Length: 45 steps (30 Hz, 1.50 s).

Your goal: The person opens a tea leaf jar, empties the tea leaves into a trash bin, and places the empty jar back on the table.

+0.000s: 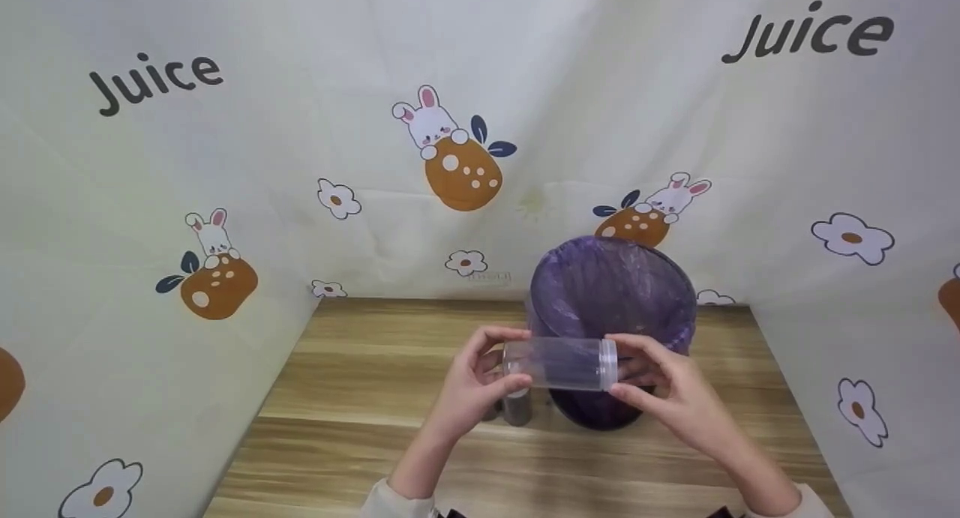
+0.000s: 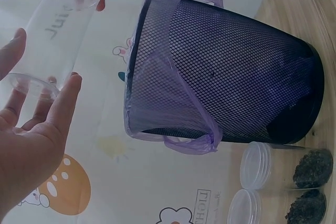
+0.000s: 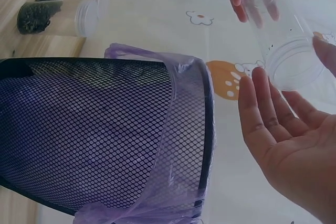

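Note:
A clear plastic jar (image 1: 562, 364) lies level in the air between both hands, over the near side of a bin in the head view. My left hand (image 1: 476, 387) grips its base end between thumb and fingers. At the ridged lid end (image 3: 296, 59), my right hand (image 1: 671, 383) holds it the same way. The jar's walls are see-through, and no contents show inside. Below and behind it stands a black mesh waste bin (image 2: 247, 72), lined with a purple plastic bag (image 1: 551, 285) folded over the rim.
Two lidded clear jars with dark, crumbly contents, one jar (image 2: 312, 169) and another jar (image 2: 304, 208), stand beside the bin on its left. Underneath is a wood-grain table (image 1: 360, 368). A printed cloth (image 1: 360, 113) with rabbits and flowers encloses the back and sides.

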### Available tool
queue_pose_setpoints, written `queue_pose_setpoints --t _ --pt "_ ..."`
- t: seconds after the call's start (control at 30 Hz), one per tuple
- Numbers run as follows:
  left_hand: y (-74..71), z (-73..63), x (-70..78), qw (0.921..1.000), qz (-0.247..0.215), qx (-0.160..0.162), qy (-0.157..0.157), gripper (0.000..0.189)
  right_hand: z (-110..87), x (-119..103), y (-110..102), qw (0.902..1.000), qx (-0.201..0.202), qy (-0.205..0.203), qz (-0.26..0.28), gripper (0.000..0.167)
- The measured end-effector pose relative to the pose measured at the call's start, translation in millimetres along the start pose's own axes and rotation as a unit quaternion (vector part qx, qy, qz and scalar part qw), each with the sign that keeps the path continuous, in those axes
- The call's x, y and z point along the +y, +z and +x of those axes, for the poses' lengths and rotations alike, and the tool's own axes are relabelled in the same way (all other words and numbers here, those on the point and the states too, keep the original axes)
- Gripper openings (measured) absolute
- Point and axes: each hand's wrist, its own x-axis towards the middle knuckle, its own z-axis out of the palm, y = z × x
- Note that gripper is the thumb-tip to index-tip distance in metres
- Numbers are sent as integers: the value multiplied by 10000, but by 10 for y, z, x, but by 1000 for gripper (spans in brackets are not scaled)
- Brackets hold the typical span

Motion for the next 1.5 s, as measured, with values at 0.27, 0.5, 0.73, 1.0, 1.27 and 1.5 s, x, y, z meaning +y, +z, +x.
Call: queue_pose_setpoints --t 0.27,0.5,0.73,1.0,1.27,1.5 --pt "-12 -17 -19 9999 -28 24 -150 61 5 -1 13 9988 32 -417 265 64" --pt "-3 -41 -7 10000 44 -53 -14 60 7 1 37 9975 142 -585 368 56" --pt "4 -59 -17 9994 317 -1 169 58 3 -5 63 9973 295 -569 352 52" --pt "12 -72 -30 9984 538 -104 161 56 -7 -4 69 9983 330 -297 383 50" --pt "-22 -58 -27 9945 948 -399 -207 56 -17 25 86 9990 252 1 373 48" --pt "-47 -54 -27 9793 1963 -441 -220 56 9 5 102 9986 399 -20 354 50"
